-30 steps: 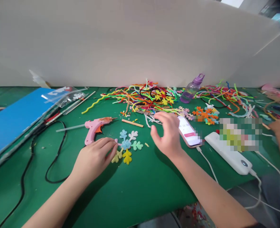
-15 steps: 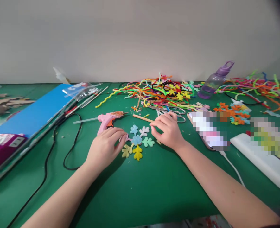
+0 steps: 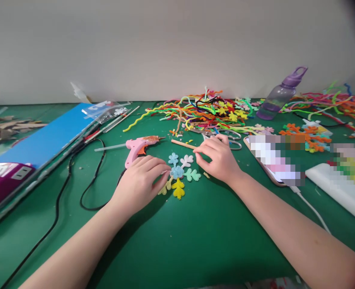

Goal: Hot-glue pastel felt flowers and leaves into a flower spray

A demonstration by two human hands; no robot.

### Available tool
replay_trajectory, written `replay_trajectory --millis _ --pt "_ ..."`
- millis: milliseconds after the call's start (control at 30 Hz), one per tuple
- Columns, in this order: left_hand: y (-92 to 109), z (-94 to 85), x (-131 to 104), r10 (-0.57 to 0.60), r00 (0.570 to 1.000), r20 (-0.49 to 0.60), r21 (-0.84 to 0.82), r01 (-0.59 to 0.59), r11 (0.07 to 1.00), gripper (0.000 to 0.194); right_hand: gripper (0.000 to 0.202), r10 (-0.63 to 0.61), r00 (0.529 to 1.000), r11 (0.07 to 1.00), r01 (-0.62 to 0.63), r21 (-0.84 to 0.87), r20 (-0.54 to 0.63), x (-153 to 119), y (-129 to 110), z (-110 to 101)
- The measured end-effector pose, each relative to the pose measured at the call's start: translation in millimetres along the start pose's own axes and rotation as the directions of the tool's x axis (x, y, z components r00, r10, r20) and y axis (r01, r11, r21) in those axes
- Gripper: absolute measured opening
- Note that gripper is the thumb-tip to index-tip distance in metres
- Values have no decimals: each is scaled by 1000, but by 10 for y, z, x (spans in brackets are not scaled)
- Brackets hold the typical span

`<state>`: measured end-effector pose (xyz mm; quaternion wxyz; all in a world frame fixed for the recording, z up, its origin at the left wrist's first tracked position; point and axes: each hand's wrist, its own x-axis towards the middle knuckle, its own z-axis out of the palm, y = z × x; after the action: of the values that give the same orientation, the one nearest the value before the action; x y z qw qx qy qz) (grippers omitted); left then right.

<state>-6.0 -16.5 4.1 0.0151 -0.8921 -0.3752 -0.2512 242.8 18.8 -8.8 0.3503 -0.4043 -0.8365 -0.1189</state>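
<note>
A flower-like piece of fuzzy leaf shapes [image 3: 177,172] in blue, white, green and yellow lies on the green table. My left hand [image 3: 143,176] is at its left side, thumb and fingertips close together at the edge and covering part of it; what they pinch, if anything, is hidden. My right hand [image 3: 216,156] is to the right of the piece, thumb and index finger near each other by the end of a thin wooden stick [image 3: 182,144]. Whether it holds the stick is unclear. Behind my left hand lies a pink glue gun [image 3: 138,148].
Tangled pipe cleaners [image 3: 207,110] lie at the back, beside a purple bottle [image 3: 278,98]. A phone [image 3: 274,160] and white power strip [image 3: 340,190] are at right. A blue board [image 3: 54,130], black cable [image 3: 58,200] and magenta box [image 3: 7,184] are at left.
The view has shifted a little. My left hand has moved right, over the left part of the flower-like piece, covering its pink leaf. My right hand keeps nearly the same pose beside the stick.
</note>
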Motion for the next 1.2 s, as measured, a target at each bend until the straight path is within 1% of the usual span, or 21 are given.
replay_trajectory --millis 133,233,300,367,467,533,667,833,1033,1200 --pt "-28 -13 -13 -16 1000 -26 28 17 999 14 13 71 997 997 -71 -28 -29 0 29 10" --pt "-46 -20 -18 -40 998 -40 46 42 998 15 13 85 996 996 -85 -11 1 -1 59 5" --pt "-50 -29 -22 -61 997 -48 60 63 996 16 13 69 996 997 -70 18 53 -2 64 -7" --pt "-49 -38 -28 -89 994 -58 83 94 992 17 14 40 991 997 -48 62 128 -2 53 -21" --pt "-46 -45 -35 -141 989 -48 112 146 983 19 18 -16 972 990 -18 141 236 -2 21 -30" --pt "-45 -42 -39 -158 987 -18 116 159 980 20 20 -47 961 983 -3 182 271 -3 4 -28" --pt "-35 -30 -50 -149 987 61 118 141 983 21 19 -86 948 977 20 213 305 -12 -6 -18" --pt "-10 -21 -51 -126 985 119 126 111 986 23 19 -85 943 974 10 227 321 -21 -2 -9" --pt "39 -44 -57 -109 990 95 126 96 987 23 23 -58 953 975 -10 223 298 -30 -10 17" --pt "75 -67 -67 -71 991 116 111 58 992 25 21 -54 956 974 -13 227 289 -36 -8 16"
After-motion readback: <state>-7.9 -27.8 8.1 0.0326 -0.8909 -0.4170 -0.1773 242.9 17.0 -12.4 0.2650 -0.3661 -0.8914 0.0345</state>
